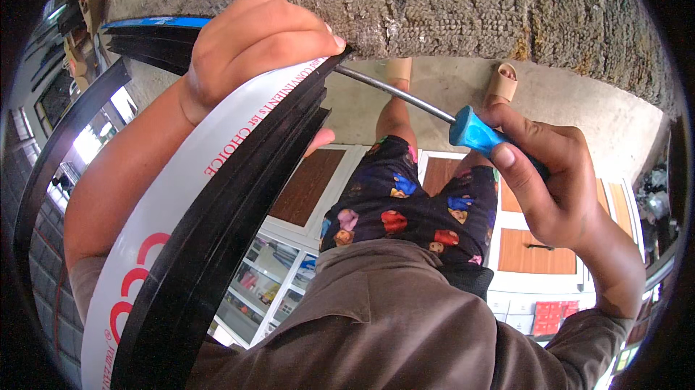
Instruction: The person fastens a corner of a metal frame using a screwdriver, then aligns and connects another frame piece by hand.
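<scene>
My left hand (264,46) is closed around the end of a long black channelled profile (239,187), its thumb underneath. White film (163,205) with red print covers one face of the profile. The profile slants from the lower left up to the edge of a carpeted surface. In my right hand (554,187) is a screwdriver (470,129) with a blue handle, gripped with thumb and fingers. Its metal shaft points up and left, and the tip meets the profile's end just below my left fingers. Whether the tip sits inside a slot cannot be made out.
A worn grey-brown carpeted surface (463,2) spans the far side. On it at the left lies another black profile with a blue strip (156,23). Wood-panelled white cabinets (503,245) and a glass-fronted case (264,263) stand behind my legs; sandals (503,86) rest on the concrete floor.
</scene>
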